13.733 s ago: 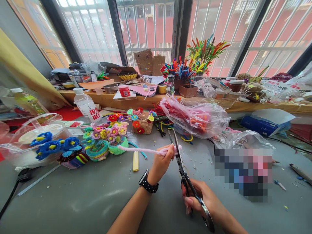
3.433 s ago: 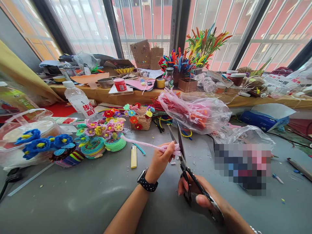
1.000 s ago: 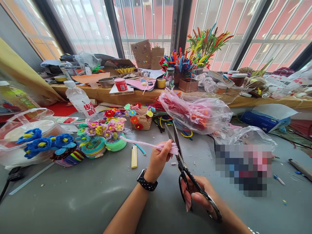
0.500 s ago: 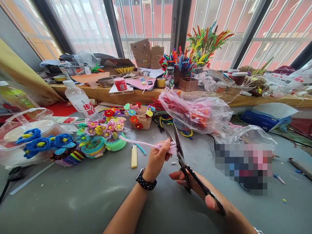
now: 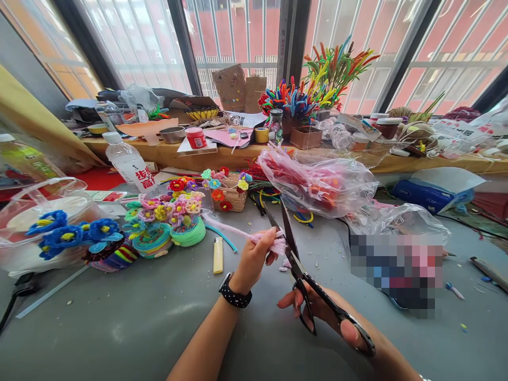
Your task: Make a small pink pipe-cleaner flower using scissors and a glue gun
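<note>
Pinched in my left hand (image 5: 254, 262) is a bundle of pale pink pipe cleaner (image 5: 279, 243), folded into short loops. One long fuzzy end of it sticks out to the left, toward the flower pots. My right hand (image 5: 321, 312) holds large black scissors (image 5: 304, 275), thumb and fingers through the handles. Their blades are spread apart and point away from me, right at the end of the pink bundle. Small pink cut bits (image 5: 284, 265) lie on the grey table just below the blades.
A yellow lighter (image 5: 218, 255) lies left of my left hand. Further left stand pots of pipe-cleaner flowers (image 5: 186, 217) and blue flowers (image 5: 75, 233). Behind are a small flower basket (image 5: 232, 196) and a pink-filled plastic bag (image 5: 317, 180). A water bottle (image 5: 129, 164) stands at back left.
More pink bits have dropped onto the table under the blades. The scissors have opened a little wider and my right hand has shifted slightly down and right.
</note>
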A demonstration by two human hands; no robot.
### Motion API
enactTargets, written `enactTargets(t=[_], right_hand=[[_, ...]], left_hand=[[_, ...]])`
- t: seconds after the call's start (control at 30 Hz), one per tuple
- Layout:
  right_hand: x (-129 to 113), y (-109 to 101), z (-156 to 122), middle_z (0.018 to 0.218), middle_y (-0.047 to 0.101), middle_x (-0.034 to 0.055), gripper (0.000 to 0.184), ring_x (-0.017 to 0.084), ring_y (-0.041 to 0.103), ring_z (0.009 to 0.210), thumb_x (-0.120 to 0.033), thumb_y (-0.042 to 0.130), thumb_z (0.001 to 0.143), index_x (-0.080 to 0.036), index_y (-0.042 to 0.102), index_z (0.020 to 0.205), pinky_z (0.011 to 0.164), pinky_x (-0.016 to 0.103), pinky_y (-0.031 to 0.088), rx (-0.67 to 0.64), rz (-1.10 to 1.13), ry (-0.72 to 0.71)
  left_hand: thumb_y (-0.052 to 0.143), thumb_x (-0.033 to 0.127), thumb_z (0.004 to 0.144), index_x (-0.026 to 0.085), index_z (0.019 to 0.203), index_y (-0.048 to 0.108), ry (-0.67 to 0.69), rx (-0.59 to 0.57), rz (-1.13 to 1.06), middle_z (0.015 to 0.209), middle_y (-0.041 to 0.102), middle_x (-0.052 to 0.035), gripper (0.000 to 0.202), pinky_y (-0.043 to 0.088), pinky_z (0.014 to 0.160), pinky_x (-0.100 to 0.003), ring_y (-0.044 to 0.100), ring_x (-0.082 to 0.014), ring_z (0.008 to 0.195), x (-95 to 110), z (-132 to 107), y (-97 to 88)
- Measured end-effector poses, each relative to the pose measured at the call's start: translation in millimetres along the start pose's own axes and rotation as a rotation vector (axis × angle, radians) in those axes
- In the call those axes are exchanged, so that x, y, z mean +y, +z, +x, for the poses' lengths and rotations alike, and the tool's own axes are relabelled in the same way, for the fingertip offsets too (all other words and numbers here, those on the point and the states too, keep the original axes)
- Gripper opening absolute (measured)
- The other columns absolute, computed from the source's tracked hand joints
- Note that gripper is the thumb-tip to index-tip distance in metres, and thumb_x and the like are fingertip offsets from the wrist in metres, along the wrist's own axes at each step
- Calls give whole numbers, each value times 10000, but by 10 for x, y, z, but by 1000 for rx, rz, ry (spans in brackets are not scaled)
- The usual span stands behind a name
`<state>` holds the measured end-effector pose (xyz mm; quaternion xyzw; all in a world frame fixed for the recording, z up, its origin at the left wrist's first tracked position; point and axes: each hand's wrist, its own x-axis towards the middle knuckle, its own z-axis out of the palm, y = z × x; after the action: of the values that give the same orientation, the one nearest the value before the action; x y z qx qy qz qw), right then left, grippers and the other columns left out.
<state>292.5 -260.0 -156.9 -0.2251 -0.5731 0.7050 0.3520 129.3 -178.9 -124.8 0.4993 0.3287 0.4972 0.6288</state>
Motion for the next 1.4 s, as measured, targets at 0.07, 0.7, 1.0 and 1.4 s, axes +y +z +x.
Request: enactTargets(t=[0.07,0.7,1.0,1.4], right_hand=[[-19,19,-6,1006,523,124,713,149,421,742,-730,525,492,-156,469,909,572,239,323,29,-1,4],[131,-93,38,933,546,114,774,74,384,536,-766,528,372,-160,464,850,457,209,334,28,62,9],[-11,-18,-10,927,527,100,750,105,391,600,-770,457,493,-165,479,936,508,233,338,87,-117,14],[-1,73,-3,632,437,1,558,96,407,540,-658,480,637,-133,476,825,506,231,345,134,-109,37]], left_hand=[[491,441,708,168,467,357,-16,-19,-63,388,318,76,388,164,385,-210,242,-34,351,17,-4,13],[422,476,757,167,472,389,4,-26,93,388,331,63,422,192,381,-215,274,-47,360,-28,5,18],[430,498,740,165,470,402,28,14,162,384,348,61,430,189,362,-209,276,-45,346,-22,10,0],[437,503,732,166,478,407,27,36,165,387,356,61,423,193,362,-207,280,-47,344,-34,22,-7]])
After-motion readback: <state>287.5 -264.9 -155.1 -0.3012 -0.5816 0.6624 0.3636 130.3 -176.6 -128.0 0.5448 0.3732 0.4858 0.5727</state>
